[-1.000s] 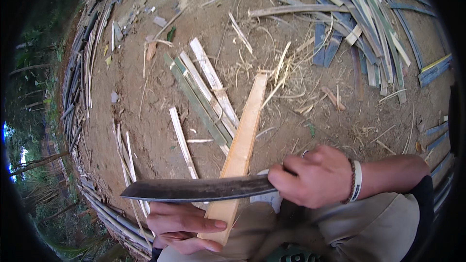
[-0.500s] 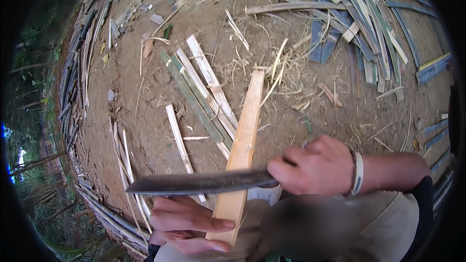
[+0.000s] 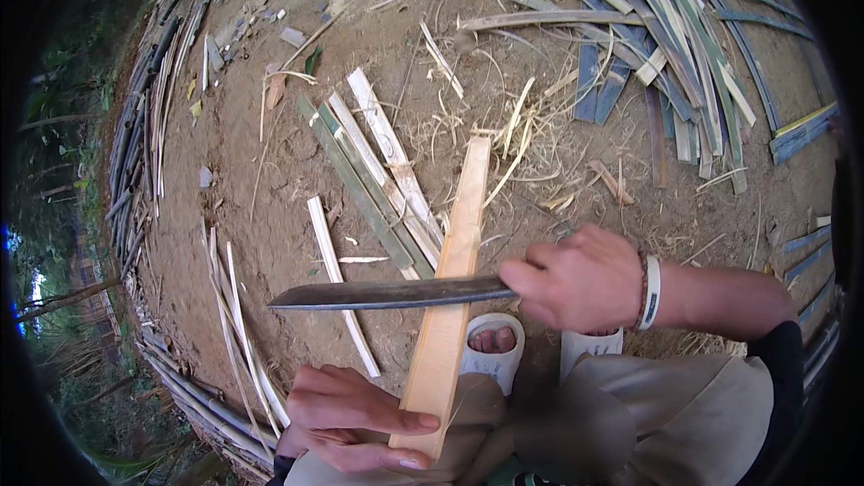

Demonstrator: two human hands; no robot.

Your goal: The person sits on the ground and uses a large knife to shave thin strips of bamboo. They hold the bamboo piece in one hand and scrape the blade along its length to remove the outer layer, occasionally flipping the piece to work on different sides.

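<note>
My left hand (image 3: 360, 418) grips the near end of a pale bamboo strip (image 3: 438, 342), thumb on its face and fingers at its edge and underneath. The strip slopes away from me, its far end close to a heap of thin shavings (image 3: 531, 139). In my right hand (image 3: 576, 279) is a machete (image 3: 387, 294), held by a handle my fingers hide. Its long dark blade lies crosswise over the strip, tip pointing left. A wristband (image 3: 650, 292) circles my right wrist.
Split bamboo pieces (image 3: 378, 189) lie on the dirt ahead, left of the strip. A large pile of bamboo slats (image 3: 666, 45) spreads at the far right. Bamboo poles (image 3: 135, 144) line the left edge. My sandalled foot (image 3: 493, 346) is just right of the strip.
My right hand and the machete have moved away from me along the strip, uncovering my sandals. My left hand and the strip have barely moved.
</note>
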